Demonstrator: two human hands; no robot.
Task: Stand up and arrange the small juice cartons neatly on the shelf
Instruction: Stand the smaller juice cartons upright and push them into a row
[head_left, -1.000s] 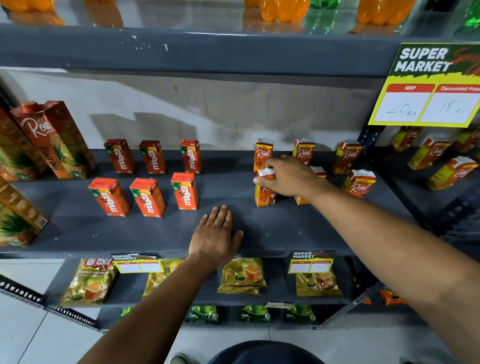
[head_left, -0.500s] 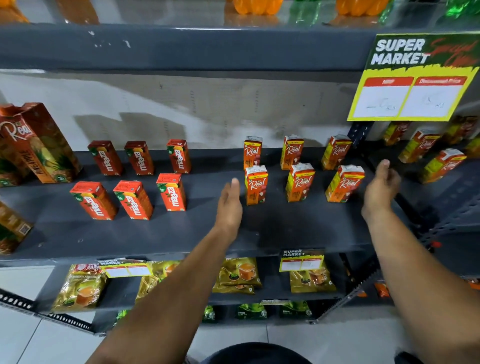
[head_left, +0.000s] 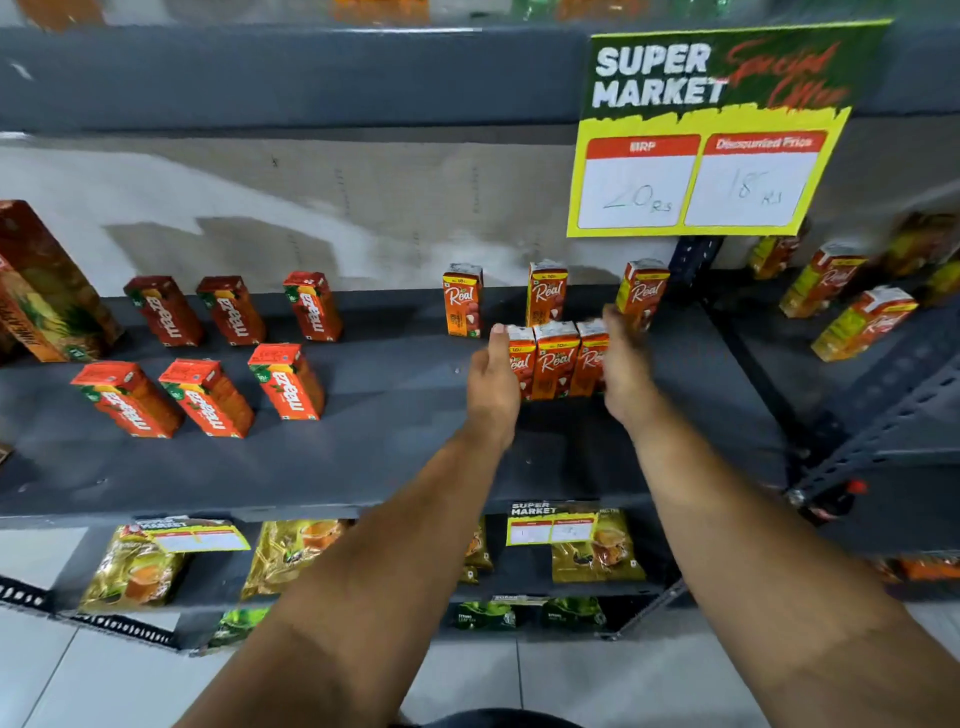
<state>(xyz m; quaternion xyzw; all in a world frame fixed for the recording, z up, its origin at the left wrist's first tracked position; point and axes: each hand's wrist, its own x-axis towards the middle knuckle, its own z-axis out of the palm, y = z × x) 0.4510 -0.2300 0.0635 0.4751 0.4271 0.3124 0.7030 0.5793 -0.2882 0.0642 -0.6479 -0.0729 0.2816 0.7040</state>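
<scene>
Three small orange Real juice cartons (head_left: 555, 359) stand upright, side by side and touching, in a front row on the grey shelf (head_left: 389, 457). My left hand (head_left: 491, 382) lies flat against the row's left end, thumb up. My right hand (head_left: 626, 371), blurred, is against the right end. Behind them three more Real cartons stand apart: one at the left (head_left: 462, 300), one in the middle (head_left: 546, 293), one at the right (head_left: 642, 292). Neither hand encloses a carton.
Red Maaza cartons stand in two rows to the left, front (head_left: 288, 383) and back (head_left: 312, 306). A tall pineapple carton (head_left: 47, 291) is at the far left. A yellow price sign (head_left: 717, 135) hangs above. More cartons (head_left: 862, 322) fill the right bay; tea packets (head_left: 597, 553) sit below.
Both hands moved inward from spread positions to the ends of the front Real row. Its three cartons, spaced apart before, now stand pushed together. The view shifted slightly left.
</scene>
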